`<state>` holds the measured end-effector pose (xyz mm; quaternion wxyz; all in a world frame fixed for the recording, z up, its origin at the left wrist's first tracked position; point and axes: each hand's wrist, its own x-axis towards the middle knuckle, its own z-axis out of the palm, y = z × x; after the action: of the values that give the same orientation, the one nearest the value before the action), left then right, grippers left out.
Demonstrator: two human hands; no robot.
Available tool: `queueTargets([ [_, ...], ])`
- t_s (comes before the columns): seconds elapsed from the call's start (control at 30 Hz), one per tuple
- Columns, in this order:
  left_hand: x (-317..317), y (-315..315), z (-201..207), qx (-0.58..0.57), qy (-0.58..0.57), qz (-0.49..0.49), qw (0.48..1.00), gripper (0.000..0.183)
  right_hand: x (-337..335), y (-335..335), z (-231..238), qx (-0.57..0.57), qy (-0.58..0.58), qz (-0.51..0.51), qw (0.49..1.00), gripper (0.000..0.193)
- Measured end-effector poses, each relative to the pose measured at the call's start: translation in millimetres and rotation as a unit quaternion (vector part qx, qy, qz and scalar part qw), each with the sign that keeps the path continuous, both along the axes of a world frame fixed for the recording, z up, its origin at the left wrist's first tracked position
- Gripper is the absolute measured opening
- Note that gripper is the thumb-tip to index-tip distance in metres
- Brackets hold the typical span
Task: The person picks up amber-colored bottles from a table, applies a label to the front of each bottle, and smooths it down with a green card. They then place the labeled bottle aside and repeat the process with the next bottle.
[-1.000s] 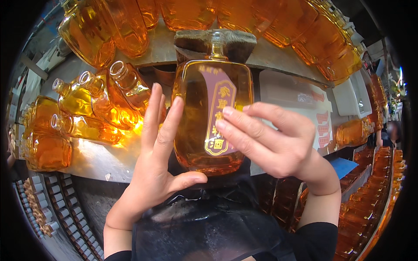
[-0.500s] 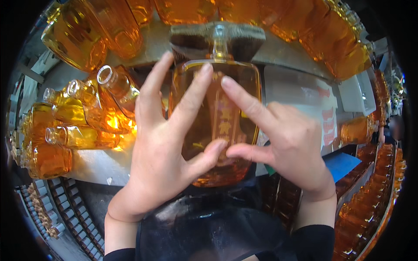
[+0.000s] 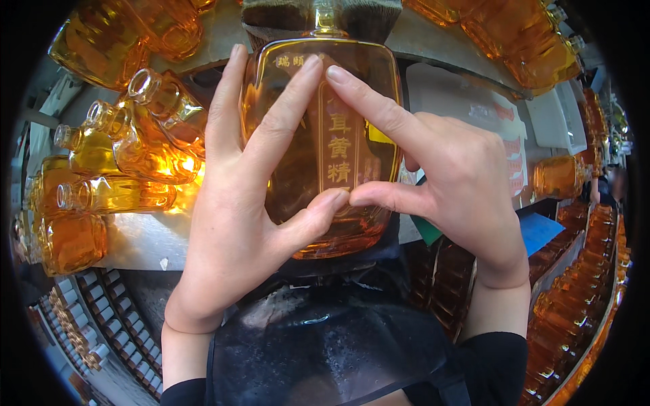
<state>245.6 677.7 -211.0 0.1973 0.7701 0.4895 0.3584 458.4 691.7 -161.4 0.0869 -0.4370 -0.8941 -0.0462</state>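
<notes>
A large flat amber glass bottle [image 3: 298, 166] lies before me, its neck pointing away and its base near my dark apron. Down its front runs a narrow reddish-brown label strip [image 3: 338, 145] with gold lettering and a border. My left hand [image 3: 233, 193] is spread over the bottle's left side, index fingertip at the strip's top and thumb at its lower end. My right hand [image 3: 457, 179] mirrors it from the right, index finger and thumb stretched apart on the strip, the other fingers curled under. The two thumb tips meet; the index tips nearly touch.
Under the bottle's neck sits a dark fibrous block [image 3: 271, 27]. Several amber bottles [image 3: 149, 145] crowd the left of the metal table [image 3: 145, 247]. Printed label sheets [image 3: 514, 152] lie at the right, near a white tray [image 3: 558, 125]. Bottle-filled crates [image 3: 575, 304] stand at lower right.
The bottle and both hands appear higher in the picture, as the whole view has shifted. My fingertips stay at the top and bottom of the strip, and the thumbs have come together.
</notes>
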Motion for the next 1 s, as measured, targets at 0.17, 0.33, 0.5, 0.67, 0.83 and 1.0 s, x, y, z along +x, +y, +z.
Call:
queueTargets([
  [0.17,-2,0,3,0.004,0.008,-0.007,1.000,0.080,3,3,2,-0.018,0.089,0.005,0.996,0.084],
  [0.33,1,-2,4,-0.004,-0.007,0.007,1.000,0.079,2,4,1,-0.023,0.048,0.004,0.999,0.084],
  [0.5,2,-3,3,-0.018,-0.022,0.013,1.000,0.079,-3,4,5,-0.040,0.097,-0.009,0.994,0.085],
  [0.67,3,-5,4,-0.051,-0.056,0.017,0.997,0.079,-3,9,1,-0.102,0.099,0.027,0.989,0.078],
  [0.83,5,-4,12,-0.048,-0.038,0.008,0.998,0.079,94,91,-9,-0.303,0.579,-0.066,0.754,0.074],
  [1.0,1,-5,5,-0.046,-0.047,0.013,0.998,0.081,56,52,6,-0.142,0.504,-0.055,0.850,0.039],
])
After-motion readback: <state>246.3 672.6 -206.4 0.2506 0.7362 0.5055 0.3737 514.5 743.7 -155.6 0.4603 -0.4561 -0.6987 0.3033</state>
